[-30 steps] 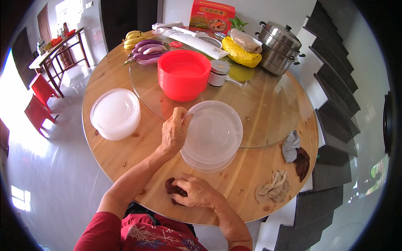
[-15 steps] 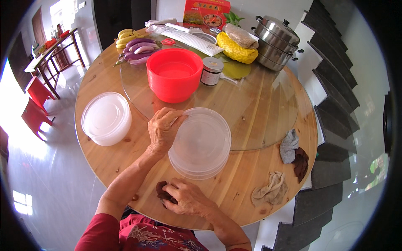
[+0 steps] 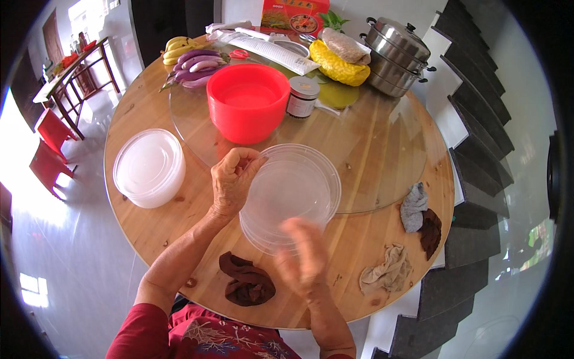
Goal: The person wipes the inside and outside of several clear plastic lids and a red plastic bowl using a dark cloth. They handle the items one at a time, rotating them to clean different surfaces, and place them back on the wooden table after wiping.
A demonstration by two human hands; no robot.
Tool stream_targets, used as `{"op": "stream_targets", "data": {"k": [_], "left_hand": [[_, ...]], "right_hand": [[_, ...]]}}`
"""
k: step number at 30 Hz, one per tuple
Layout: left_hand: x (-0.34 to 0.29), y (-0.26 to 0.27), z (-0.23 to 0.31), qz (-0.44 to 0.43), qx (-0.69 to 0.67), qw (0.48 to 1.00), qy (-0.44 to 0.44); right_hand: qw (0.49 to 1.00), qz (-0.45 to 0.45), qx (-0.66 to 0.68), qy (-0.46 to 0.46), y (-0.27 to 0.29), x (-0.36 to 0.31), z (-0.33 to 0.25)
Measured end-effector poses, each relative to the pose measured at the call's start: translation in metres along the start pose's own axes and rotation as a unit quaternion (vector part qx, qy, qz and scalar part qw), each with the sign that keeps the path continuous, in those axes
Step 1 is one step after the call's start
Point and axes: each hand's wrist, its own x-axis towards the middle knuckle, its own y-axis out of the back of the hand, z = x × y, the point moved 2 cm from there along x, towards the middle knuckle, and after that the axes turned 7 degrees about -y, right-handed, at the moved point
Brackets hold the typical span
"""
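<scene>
Hands (image 3: pixel 229 184) at plasticware (image 3: pixel 287 194), lettered box (image 3: pixel 287 17) beyond

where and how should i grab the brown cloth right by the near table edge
Probably the bunched folds of the brown cloth, pinched from above and from the right: it lies crumpled, with raised folds to close on and nothing covering it, and the right hand is on that side.

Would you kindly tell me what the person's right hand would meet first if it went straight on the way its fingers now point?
The right hand would probably meet the clear round plastic container first; the blurred hand overlaps its near side in this view, so depth and contact are unclear.
</scene>
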Motion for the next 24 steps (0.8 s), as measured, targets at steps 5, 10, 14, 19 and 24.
{"op": "stream_targets", "data": {"k": [5, 10, 14, 19, 24], "left_hand": [[0.001, 0.002, 0.008, 0.035, -0.064, 0.997, 0.014], [-0.004, 0.005, 0.02, 0.001, -0.128, 0.989, 0.079], [-0.008, 0.019, 0.037, -0.069, -0.243, 0.952, 0.175], [-0.024, 0.057, 0.033, -0.173, -0.315, 0.889, 0.283], [-0.031, 0.085, 0.028, -0.019, -0.345, 0.895, 0.281]], "right_hand": [[0.956, 0.175, 0.006, -0.234, 0.027, 0.015, 0.03], [0.946, 0.174, 0.124, -0.243, 0.021, 0.005, 0.05], [0.952, 0.117, 0.136, -0.249, 0.018, 0.006, 0.039], [0.909, 0.098, 0.284, -0.289, 0.012, 0.008, 0.027], [0.989, -0.118, 0.036, -0.08, 0.01, 0.002, -0.007]]}}
